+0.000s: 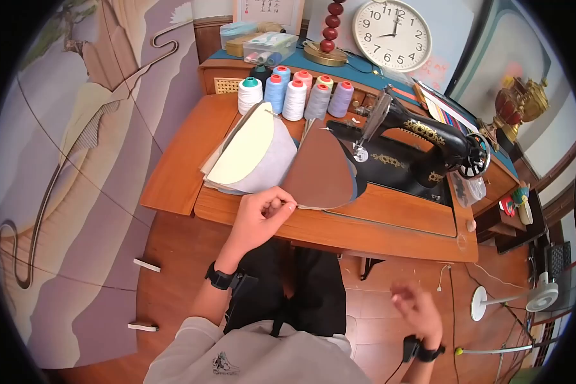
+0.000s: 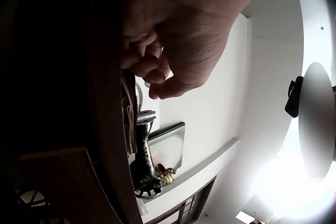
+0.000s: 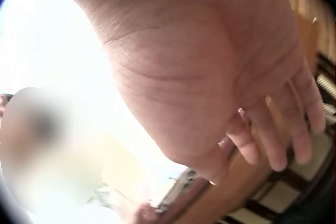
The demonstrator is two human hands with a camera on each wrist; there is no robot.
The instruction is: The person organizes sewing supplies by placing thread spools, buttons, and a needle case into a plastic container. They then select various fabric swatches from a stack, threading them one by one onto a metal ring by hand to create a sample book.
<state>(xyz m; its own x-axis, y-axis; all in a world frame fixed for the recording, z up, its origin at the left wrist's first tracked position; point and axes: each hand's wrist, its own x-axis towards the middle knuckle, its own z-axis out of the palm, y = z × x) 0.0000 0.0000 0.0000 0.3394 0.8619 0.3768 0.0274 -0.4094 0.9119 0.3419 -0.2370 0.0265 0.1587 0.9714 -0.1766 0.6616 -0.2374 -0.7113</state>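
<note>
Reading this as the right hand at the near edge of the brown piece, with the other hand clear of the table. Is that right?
Wrong hand: the head view shows the left hand at the near edge of the brown piece. The right hand is indeed clear of the table.

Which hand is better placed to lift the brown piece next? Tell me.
Probably the left hand: it is at the near edge of the brown piece. The right hand is empty but away from the table.
</note>
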